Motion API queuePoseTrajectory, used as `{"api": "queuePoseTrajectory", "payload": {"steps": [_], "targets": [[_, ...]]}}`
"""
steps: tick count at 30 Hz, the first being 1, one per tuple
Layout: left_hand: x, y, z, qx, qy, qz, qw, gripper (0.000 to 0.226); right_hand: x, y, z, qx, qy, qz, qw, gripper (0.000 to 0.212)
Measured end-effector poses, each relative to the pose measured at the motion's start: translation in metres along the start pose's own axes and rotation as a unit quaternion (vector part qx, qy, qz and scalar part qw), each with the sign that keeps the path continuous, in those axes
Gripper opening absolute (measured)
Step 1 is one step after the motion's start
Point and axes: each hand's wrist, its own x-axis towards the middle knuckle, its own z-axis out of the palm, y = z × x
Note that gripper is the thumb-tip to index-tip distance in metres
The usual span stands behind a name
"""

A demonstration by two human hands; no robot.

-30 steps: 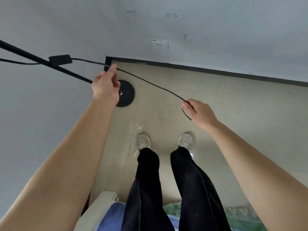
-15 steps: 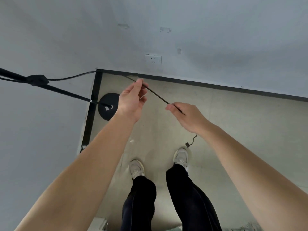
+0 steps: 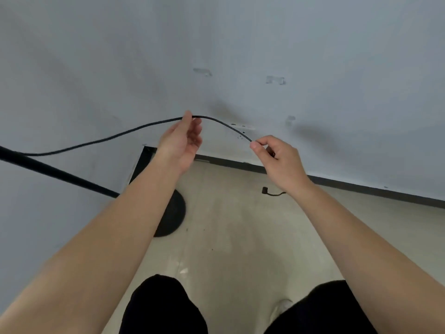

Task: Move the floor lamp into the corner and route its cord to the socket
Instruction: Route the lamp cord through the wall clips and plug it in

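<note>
The floor lamp's black pole (image 3: 57, 174) slants down from the left edge to its round black base (image 3: 173, 214) on the floor in the corner, partly hidden by my left forearm. The thin black cord (image 3: 101, 141) runs from the pole up to my left hand (image 3: 181, 143), which pinches it at the fingertips. From there it arcs right to my right hand (image 3: 277, 157), shut on it. The cord's end with the plug (image 3: 265, 190) dangles below my right wrist. The white wall socket (image 3: 242, 126) sits low on the wall between my hands.
A black skirting board (image 3: 361, 188) runs along the foot of the wall. Beige floor tiles (image 3: 240, 237) lie ahead of my dark trouser legs (image 3: 163, 307) and one white shoe (image 3: 281, 307).
The view has tilted up toward the wall. Both hands have risen with the cord and spread apart. More cord has passed through my right hand, leaving a short plug end hanging.
</note>
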Motion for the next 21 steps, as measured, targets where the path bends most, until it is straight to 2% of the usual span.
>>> {"api": "queuePoseTrajectory", "payload": {"steps": [3,6,9,12,18,21], "targets": [[0.029,-0.014,0.000,0.062,-0.084,0.010,0.994,0.016,0.028,0.015,0.024,0.013,0.003,-0.037,0.999,0.019],[0.063,-0.032,0.000,0.116,-0.121,0.075,0.983,0.009,0.054,0.039,0.054,0.022,0.015,-0.071,0.997,0.019],[0.092,-0.047,-0.005,0.131,-0.128,0.138,0.973,0.008,0.070,0.060,0.079,0.034,0.029,-0.086,0.995,0.018],[0.101,-0.059,-0.016,0.103,-0.123,0.160,0.974,0.010,0.065,0.070,0.094,0.062,0.034,-0.079,0.994,0.022],[0.083,-0.029,-0.033,0.007,-0.059,0.153,0.986,0.009,0.024,0.073,0.087,0.017,-0.004,-0.051,0.999,0.023],[0.073,-0.015,-0.032,0.010,-0.085,0.137,0.987,0.013,0.020,0.063,0.076,-0.004,0.004,-0.043,0.999,0.023]]}}
